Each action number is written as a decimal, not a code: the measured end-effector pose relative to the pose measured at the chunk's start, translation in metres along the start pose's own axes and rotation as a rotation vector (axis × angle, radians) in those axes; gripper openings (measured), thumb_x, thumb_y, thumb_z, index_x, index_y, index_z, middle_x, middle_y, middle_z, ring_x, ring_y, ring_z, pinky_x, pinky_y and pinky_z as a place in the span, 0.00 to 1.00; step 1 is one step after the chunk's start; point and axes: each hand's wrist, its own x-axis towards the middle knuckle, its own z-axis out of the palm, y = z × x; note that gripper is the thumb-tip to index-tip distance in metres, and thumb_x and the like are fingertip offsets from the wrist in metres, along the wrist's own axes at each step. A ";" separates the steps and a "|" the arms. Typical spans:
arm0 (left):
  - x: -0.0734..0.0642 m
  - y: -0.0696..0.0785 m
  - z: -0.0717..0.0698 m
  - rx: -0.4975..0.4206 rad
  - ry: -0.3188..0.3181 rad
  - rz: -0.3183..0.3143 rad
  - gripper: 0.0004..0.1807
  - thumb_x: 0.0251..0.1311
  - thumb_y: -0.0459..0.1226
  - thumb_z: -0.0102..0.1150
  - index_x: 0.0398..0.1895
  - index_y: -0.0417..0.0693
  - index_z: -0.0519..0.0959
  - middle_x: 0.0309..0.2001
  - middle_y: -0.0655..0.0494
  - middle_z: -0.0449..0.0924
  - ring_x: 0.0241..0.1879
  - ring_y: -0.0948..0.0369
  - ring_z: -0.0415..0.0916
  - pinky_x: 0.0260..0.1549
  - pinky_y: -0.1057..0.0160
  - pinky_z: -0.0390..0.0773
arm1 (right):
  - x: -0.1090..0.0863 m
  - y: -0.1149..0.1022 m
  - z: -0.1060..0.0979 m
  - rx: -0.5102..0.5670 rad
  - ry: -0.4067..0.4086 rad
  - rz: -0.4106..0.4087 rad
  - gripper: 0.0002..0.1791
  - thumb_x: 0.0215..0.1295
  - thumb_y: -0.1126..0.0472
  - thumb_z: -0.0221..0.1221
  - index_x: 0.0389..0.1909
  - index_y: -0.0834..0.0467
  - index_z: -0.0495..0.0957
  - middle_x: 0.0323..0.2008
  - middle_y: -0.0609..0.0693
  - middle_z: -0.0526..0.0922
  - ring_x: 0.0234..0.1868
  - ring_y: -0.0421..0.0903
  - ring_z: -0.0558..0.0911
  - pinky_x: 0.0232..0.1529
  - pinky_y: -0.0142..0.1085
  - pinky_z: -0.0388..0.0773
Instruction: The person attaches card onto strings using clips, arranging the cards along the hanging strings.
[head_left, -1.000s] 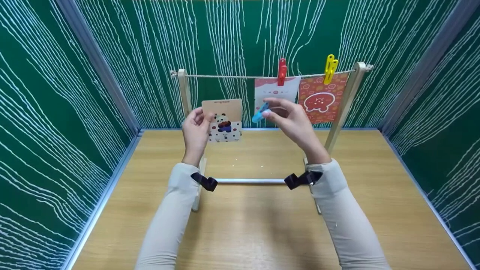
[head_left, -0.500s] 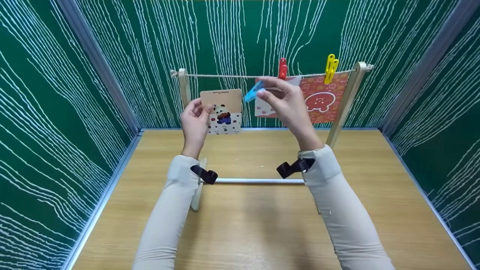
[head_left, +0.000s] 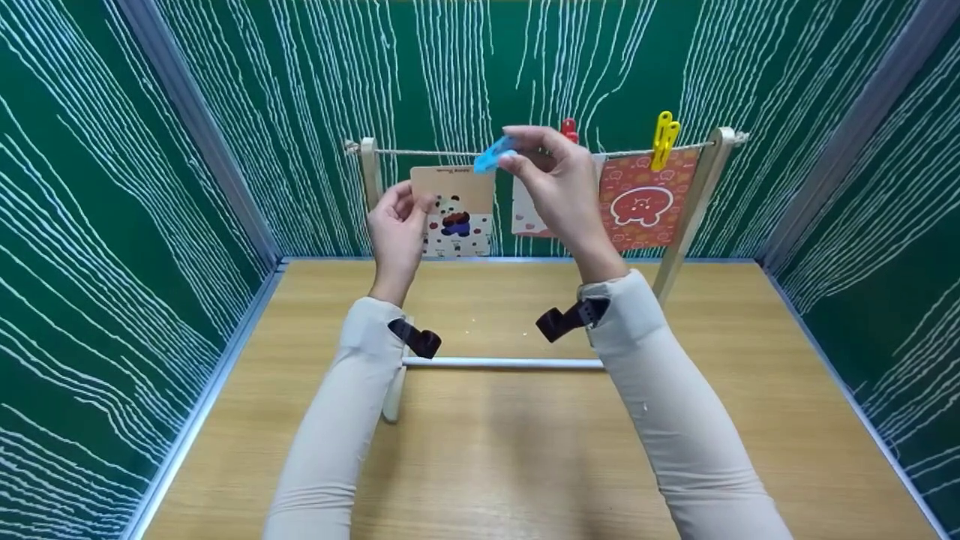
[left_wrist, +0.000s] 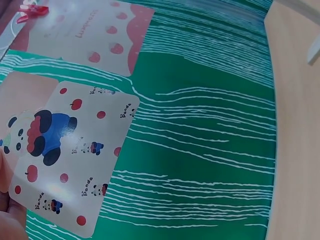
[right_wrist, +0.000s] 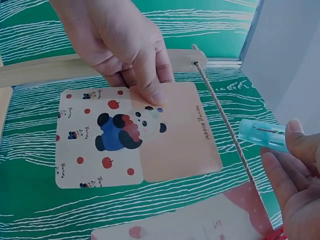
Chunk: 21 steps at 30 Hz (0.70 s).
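Observation:
My left hand (head_left: 397, 236) pinches a panda card (head_left: 454, 225) by its left edge, thumb on the printed face. The card is peach above and white with red dots below, upright just under the rope (head_left: 427, 153). Between thumb and fingers of my right hand (head_left: 559, 180) is a light blue clothespin (head_left: 493, 154), angled down to the left near the card's top right corner. In the right wrist view the blue clothespin (right_wrist: 263, 134) is beside the rope (right_wrist: 222, 112), apart from the card (right_wrist: 167, 132).
A pink and white card (head_left: 525, 206) hangs from a red clothespin (head_left: 569, 130), partly behind my right hand. A red patterned card (head_left: 641, 199) hangs from a yellow clothespin (head_left: 664, 141). Wooden posts (head_left: 712, 169) carry the rope; a bar (head_left: 502, 363) joins the stand low down.
Both hands have risen toward the rope. The panda card has come up to just below it, and the blue clothespin has moved up and left, closer to the card's top corner.

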 end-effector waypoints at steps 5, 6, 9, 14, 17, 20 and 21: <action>0.001 0.005 0.001 -0.012 -0.011 -0.025 0.17 0.62 0.40 0.60 0.52 0.43 0.76 0.48 0.48 0.84 0.46 0.60 0.80 0.46 0.67 0.79 | 0.005 -0.003 0.007 -0.016 0.015 -0.032 0.16 0.63 0.64 0.61 0.50 0.66 0.79 0.46 0.57 0.83 0.48 0.44 0.85 0.52 0.31 0.78; 0.002 0.005 0.001 -0.015 -0.014 -0.026 0.18 0.62 0.40 0.59 0.52 0.42 0.76 0.49 0.48 0.84 0.47 0.60 0.80 0.47 0.67 0.79 | 0.007 -0.004 0.008 -0.019 0.017 -0.035 0.15 0.63 0.64 0.61 0.50 0.66 0.79 0.46 0.57 0.83 0.48 0.44 0.85 0.52 0.31 0.78; 0.002 0.007 0.002 -0.019 -0.018 -0.028 0.18 0.63 0.39 0.58 0.53 0.41 0.75 0.50 0.46 0.83 0.47 0.59 0.80 0.48 0.68 0.79 | 0.009 -0.007 0.011 -0.039 0.019 -0.045 0.14 0.63 0.66 0.61 0.49 0.66 0.79 0.44 0.57 0.84 0.48 0.45 0.85 0.51 0.30 0.78; 0.003 0.007 0.002 -0.013 -0.018 -0.022 0.18 0.64 0.37 0.56 0.55 0.38 0.74 0.50 0.44 0.82 0.43 0.59 0.79 0.39 0.71 0.78 | 0.013 -0.011 0.015 -0.069 0.017 -0.051 0.13 0.62 0.66 0.61 0.48 0.65 0.79 0.43 0.56 0.84 0.45 0.44 0.85 0.51 0.28 0.78; 0.004 0.006 0.001 -0.020 -0.022 -0.007 0.19 0.63 0.38 0.57 0.55 0.39 0.75 0.50 0.44 0.82 0.42 0.60 0.78 0.36 0.71 0.77 | 0.016 -0.012 0.017 -0.081 0.013 -0.044 0.12 0.63 0.66 0.61 0.47 0.65 0.80 0.43 0.55 0.85 0.43 0.43 0.85 0.49 0.28 0.78; 0.004 0.007 0.001 -0.023 -0.021 0.010 0.19 0.63 0.40 0.58 0.54 0.40 0.75 0.50 0.46 0.83 0.43 0.62 0.79 0.37 0.70 0.78 | 0.019 -0.013 0.018 -0.095 0.008 -0.020 0.12 0.63 0.66 0.60 0.47 0.63 0.80 0.43 0.54 0.85 0.42 0.42 0.85 0.49 0.27 0.78; 0.004 0.008 0.001 -0.019 -0.020 0.014 0.19 0.62 0.40 0.58 0.54 0.40 0.75 0.49 0.47 0.83 0.42 0.61 0.79 0.36 0.70 0.78 | 0.020 -0.013 0.018 -0.100 0.005 -0.012 0.12 0.63 0.66 0.60 0.47 0.63 0.80 0.43 0.54 0.85 0.42 0.42 0.85 0.49 0.27 0.78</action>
